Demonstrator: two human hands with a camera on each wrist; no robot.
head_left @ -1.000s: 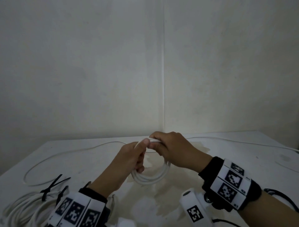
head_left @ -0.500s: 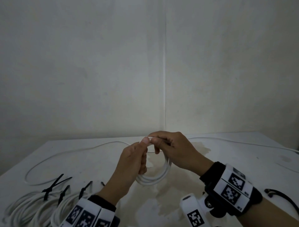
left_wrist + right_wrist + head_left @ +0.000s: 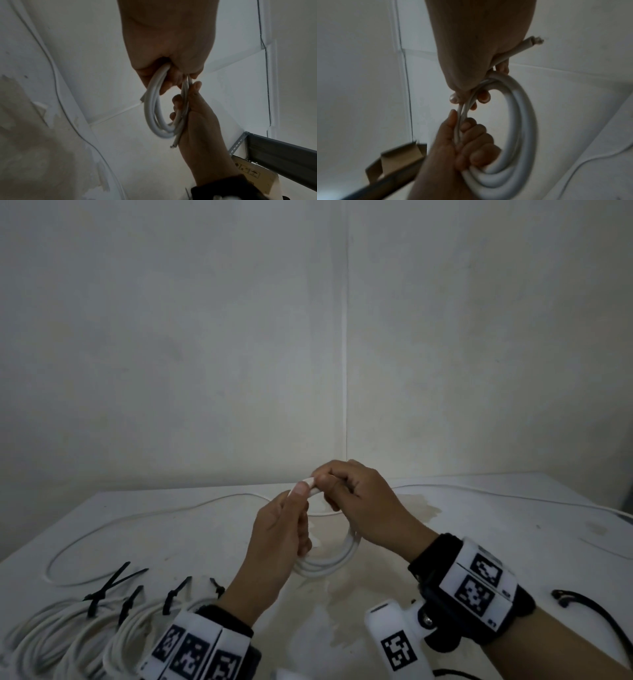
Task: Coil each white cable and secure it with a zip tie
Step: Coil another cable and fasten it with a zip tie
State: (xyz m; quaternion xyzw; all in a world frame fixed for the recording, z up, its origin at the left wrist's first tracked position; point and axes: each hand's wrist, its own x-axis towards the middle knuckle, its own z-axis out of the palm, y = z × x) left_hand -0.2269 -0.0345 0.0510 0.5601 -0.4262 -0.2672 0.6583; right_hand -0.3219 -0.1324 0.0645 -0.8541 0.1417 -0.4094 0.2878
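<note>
While both hands (image 3: 329, 522) grip it, the white cable coil (image 3: 329, 559) hangs upright above the table.

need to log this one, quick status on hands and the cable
Left hand and right hand both grip the white cable coil, held above the table. No zip tie on it yet. Nothing in the way.

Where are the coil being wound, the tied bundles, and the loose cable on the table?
coil (image 3: 337, 559), head view, lower arc below the hands.
tied bundles (image 3: 68, 635), head view, white loops of the left bundle.
loose cable (image 3: 137, 517), head view, strand curving across the table.
</note>
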